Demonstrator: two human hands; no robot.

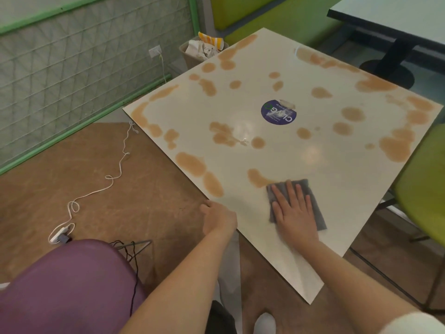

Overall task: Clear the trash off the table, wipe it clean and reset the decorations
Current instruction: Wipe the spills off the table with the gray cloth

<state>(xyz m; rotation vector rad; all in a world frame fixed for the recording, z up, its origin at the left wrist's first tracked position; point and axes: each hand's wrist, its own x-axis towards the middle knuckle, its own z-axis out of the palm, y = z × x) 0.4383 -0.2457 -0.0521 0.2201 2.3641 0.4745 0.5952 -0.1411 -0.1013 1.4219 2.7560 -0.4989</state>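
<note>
— Cable first, at the far left: a white power cord snakes across the brown floor to a power strip, with a purple chair seat below it. What comes after that?

— The left hand. It sits at the near left edge of the white table, fingers curled downward over the edge, so what they close on, if anything, I cannot tell.

— And behind it?

— A wastebasket on the floor past the table's far corner, stuffed with crumpled paper and an orange-striped wrapper.

— The tabletop itself?

— Covered in orange-brown spill patches, scattered over most of its surface. A round blue sticker marks the middle.

— Where is the cloth?

— The grey cloth lies flat on the table near its front edge, just right of the left hand. The right hand presses down on it, palm flat, fingers straight and slightly spread. The cloth's far left corner touches one spill patch.

— Farther right?

— A green chair beside the table's right corner, and another table at the top right.
</note>
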